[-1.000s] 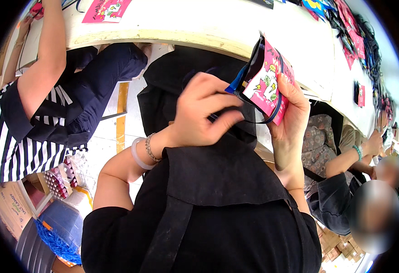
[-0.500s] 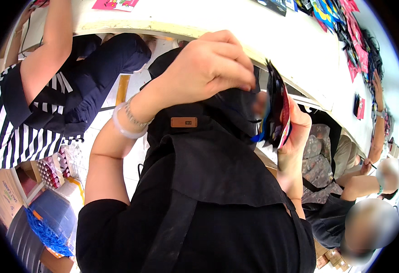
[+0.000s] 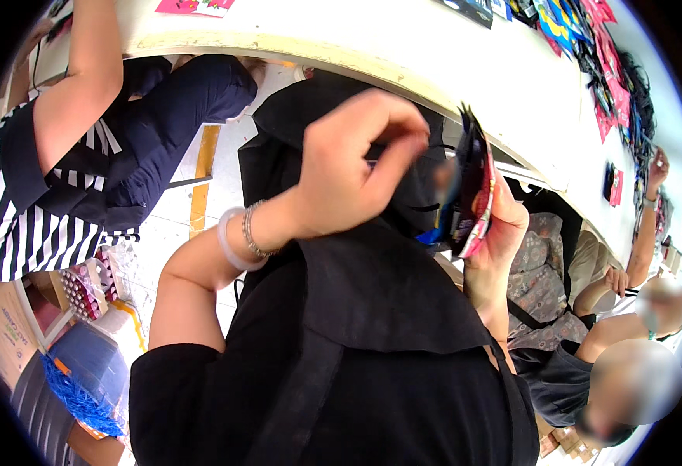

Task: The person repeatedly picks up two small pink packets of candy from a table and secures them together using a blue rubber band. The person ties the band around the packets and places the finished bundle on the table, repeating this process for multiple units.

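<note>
My right hand [image 3: 499,221] grips a stack of small flat packets [image 3: 471,194], dark with pink, red and blue parts, standing edge-up near the table edge. Its fingers wrap the far side, so they are partly hidden. Left of the packets, over the black cloth at my lap, is my left hand [image 3: 360,167], slightly blurred. Thumb and fingertips curl together in a loop, and I see nothing between them. Two bracelets [image 3: 248,233] circle the left wrist.
A white table [image 3: 341,35] curves across the front, bearing a pink card [image 3: 195,7] and heaped packets [image 3: 601,74] at the right. Someone in a striped shirt [image 3: 38,225] sits left; other people work at the right. A blue bin [image 3: 96,357] stands lower left.
My left hand has come away from the packets, moving left and down, its fingers curling into a loop. The packets in my right hand have tilted slightly. A co-worker's arm at right has shifted.
</note>
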`<move>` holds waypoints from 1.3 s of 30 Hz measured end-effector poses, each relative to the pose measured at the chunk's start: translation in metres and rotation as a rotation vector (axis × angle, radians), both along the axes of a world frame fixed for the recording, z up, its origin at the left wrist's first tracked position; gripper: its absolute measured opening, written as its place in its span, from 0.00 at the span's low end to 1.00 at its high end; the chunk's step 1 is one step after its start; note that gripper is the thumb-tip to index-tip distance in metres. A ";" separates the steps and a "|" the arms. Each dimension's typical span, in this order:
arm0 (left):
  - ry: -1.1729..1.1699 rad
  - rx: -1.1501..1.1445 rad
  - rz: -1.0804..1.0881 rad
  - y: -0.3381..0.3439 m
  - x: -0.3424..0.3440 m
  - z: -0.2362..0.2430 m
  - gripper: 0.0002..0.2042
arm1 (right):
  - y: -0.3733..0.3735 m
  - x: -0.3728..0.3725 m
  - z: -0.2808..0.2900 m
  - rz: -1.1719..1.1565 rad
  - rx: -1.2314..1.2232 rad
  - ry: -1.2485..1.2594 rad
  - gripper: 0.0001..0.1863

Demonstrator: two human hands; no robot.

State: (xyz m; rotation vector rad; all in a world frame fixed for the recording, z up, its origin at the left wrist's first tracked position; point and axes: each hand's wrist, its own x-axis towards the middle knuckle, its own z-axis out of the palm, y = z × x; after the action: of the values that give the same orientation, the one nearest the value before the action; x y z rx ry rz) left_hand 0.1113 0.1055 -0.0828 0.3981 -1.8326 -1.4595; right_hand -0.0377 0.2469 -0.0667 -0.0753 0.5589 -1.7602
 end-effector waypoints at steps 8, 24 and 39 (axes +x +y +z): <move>-0.236 0.536 -0.525 0.024 0.024 -0.019 0.17 | -0.002 0.024 0.003 0.041 0.208 0.238 0.21; -0.556 -0.052 -0.521 -0.007 0.033 -0.006 0.13 | 0.008 0.035 0.009 0.167 0.365 0.790 0.20; -0.349 0.692 -0.422 0.000 0.043 -0.011 0.15 | 0.003 0.034 -0.008 0.341 0.363 0.641 0.21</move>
State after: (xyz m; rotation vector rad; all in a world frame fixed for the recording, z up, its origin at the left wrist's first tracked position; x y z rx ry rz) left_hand 0.1542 0.1056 -0.0935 0.6577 -1.6793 -2.4529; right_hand -0.0041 0.2499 -0.0746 -0.4626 1.2425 -1.2599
